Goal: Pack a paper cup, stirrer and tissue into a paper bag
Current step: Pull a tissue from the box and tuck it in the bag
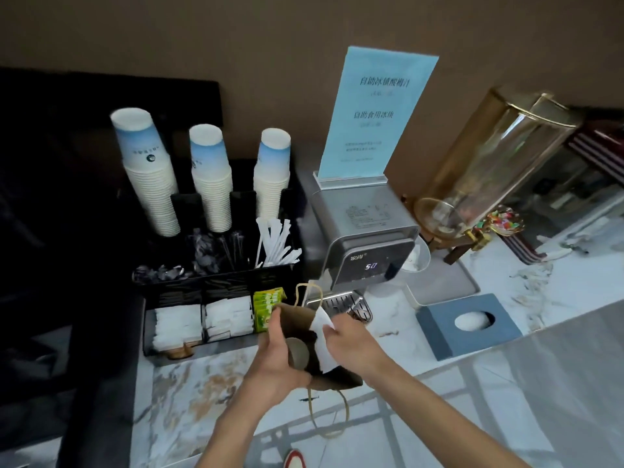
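One head-worn wide-angle view looks forward and down from close above the marble counter (189, 393), facing the brown wall (304, 25), with both forearms entering from below.

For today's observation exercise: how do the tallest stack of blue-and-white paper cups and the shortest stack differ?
The tallest stack of blue-and-white paper cups stands at the left end of the black organiser; the shortest stack stands at the right end. The tallest leans noticeably, top towards the left; the shortest stands nearly upright. Both are upside-down cups with blue tops and white rims.
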`<state>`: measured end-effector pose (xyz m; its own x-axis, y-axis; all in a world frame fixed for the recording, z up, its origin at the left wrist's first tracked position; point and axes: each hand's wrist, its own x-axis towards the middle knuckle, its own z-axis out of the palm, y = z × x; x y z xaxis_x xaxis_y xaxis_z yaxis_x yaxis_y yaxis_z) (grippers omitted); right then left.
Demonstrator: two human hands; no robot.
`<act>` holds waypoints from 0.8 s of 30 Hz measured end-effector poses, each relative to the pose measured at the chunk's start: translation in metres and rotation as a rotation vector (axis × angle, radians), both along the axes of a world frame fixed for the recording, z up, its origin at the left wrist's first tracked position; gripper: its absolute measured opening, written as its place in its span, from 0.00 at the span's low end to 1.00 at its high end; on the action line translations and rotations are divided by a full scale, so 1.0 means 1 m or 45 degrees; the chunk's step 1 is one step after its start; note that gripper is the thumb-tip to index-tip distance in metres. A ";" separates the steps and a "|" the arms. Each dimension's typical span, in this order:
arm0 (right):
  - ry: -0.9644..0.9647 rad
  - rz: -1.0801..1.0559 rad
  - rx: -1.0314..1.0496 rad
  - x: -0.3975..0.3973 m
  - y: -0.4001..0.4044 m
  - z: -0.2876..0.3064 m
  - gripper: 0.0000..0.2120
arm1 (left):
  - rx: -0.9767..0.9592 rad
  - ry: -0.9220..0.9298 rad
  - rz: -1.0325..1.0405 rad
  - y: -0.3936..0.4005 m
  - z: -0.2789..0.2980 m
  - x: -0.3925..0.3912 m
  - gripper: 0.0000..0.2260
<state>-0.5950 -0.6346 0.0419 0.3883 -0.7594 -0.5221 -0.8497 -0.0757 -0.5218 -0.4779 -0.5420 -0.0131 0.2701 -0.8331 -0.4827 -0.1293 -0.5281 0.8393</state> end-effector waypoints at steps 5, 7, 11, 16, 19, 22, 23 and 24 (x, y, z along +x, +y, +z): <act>0.155 0.008 -0.033 0.010 -0.005 -0.032 0.12 | 0.012 -0.062 -0.029 0.001 -0.002 -0.005 0.60; 0.204 -0.028 0.008 0.015 -0.008 -0.043 0.14 | -0.003 -0.046 -0.018 0.001 -0.003 -0.008 0.61; 0.260 -0.080 0.126 0.023 -0.018 -0.064 0.17 | -0.013 -0.075 -0.043 0.002 -0.007 -0.013 0.60; 0.355 -0.031 0.138 0.028 -0.026 -0.072 0.18 | -0.017 -0.078 -0.031 0.000 -0.009 -0.023 0.56; 0.362 -0.003 0.113 0.025 -0.029 -0.076 0.19 | -0.040 -0.135 -0.074 0.001 -0.008 -0.028 0.56; 0.384 0.039 0.157 0.022 -0.030 -0.082 0.19 | -0.092 -0.183 -0.062 0.002 -0.010 -0.031 0.55; 0.414 0.064 0.162 0.022 -0.032 -0.085 0.19 | -0.103 -0.180 -0.062 0.002 -0.010 -0.032 0.56; 0.427 0.084 0.149 0.022 -0.033 -0.088 0.19 | -0.108 -0.167 -0.067 0.003 -0.010 -0.032 0.56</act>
